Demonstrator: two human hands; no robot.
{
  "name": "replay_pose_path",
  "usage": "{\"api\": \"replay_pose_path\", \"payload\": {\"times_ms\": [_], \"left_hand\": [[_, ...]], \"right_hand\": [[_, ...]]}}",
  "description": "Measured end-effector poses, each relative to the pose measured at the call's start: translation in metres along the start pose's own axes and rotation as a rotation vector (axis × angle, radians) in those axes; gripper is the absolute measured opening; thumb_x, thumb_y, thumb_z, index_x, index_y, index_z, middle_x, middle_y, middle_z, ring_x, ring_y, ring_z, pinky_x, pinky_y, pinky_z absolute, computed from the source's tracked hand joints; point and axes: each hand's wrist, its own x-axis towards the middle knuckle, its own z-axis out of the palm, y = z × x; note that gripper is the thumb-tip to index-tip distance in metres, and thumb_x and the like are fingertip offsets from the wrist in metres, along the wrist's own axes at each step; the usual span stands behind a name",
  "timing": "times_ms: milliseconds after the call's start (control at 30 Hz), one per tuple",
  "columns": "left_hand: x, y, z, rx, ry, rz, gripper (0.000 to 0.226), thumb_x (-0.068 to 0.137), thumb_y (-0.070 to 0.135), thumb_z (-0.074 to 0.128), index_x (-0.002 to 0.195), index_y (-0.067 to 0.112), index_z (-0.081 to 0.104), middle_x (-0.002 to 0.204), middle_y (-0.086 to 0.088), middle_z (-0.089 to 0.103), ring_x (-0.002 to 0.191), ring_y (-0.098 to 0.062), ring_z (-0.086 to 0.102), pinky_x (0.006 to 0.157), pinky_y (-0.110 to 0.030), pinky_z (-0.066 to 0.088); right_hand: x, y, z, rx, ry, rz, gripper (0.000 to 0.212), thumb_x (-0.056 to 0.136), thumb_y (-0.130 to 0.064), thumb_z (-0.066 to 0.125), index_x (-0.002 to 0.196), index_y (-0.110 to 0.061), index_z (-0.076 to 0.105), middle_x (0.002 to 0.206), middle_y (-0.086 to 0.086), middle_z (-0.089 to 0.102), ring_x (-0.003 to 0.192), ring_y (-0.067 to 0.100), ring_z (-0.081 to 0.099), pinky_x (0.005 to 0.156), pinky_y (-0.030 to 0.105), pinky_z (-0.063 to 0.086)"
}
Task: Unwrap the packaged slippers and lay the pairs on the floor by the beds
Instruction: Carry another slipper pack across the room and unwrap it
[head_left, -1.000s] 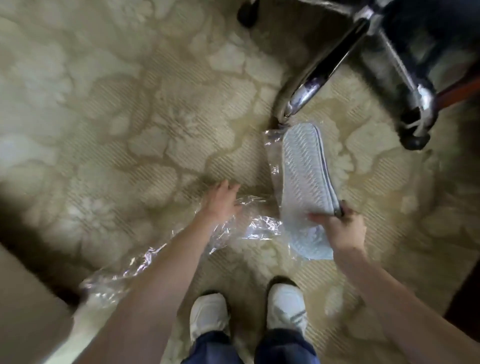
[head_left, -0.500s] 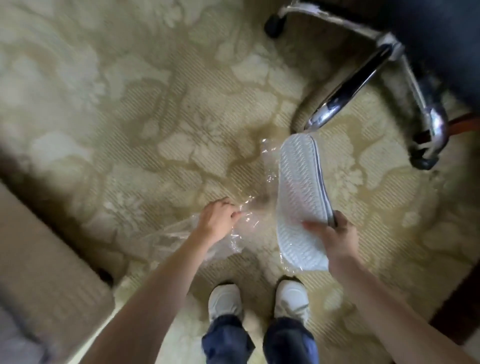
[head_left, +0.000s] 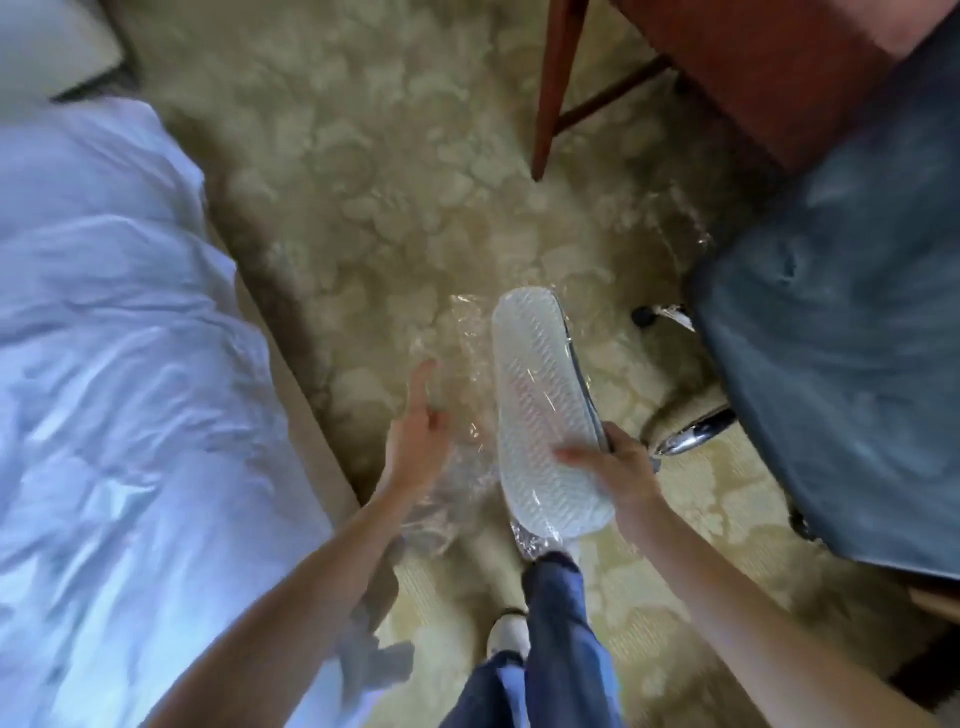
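Observation:
A flat pair of white slippers (head_left: 535, 395) with a ribbed sole facing up is held above the carpet, still partly inside clear plastic wrap (head_left: 457, 457). My right hand (head_left: 610, 467) grips the pair near its heel end, thumb on top. My left hand (head_left: 418, 436) is just left of the slippers, fingers spread and relaxed, touching the loose wrap that hangs beneath it. The bed (head_left: 119, 364) with white linen lies at the left.
A dark blue office chair (head_left: 841, 332) with a chrome base (head_left: 691, 434) stands at the right. A reddish wooden desk (head_left: 753, 67) with a leg is at the top right. Patterned beige carpet (head_left: 395, 197) runs between bed and chair. My legs and a white shoe show below.
The view has swung from the floor near the chair towards the bed. My left hand has opened from gripping the wrap; my right hand still holds the slippers, now raised.

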Motion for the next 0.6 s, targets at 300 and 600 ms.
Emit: {"api": "replay_pose_path", "payload": {"times_ms": [300,600], "left_hand": [[0.103,0.084,-0.135,0.008,0.184,-0.113,0.030,0.086,0.028,0.041,0.077,0.038,0.069,0.054,0.016,0.060,0.039,-0.002,0.046,0.046,-0.023,0.037],[0.267,0.173,-0.220,-0.227,0.358,-0.133,0.051,0.083,0.064,0.040,0.066,0.025,0.069,0.053,0.007,0.054,0.053,-0.008,0.049,0.058,-0.027,0.038]], "right_hand": [[0.048,-0.186,0.060,0.033,-0.284,-0.013,0.042,0.055,-0.002,0.083,0.092,-0.016,0.070,0.076,-0.001,0.076,0.062,0.011,0.070,0.048,0.020,0.051],[0.145,-0.362,0.121,-0.218,-0.518,-0.095,0.043,0.055,-0.001,0.085,0.095,-0.011,0.072,0.087,0.008,0.077,0.079,0.024,0.073,0.060,0.028,0.056]]}}
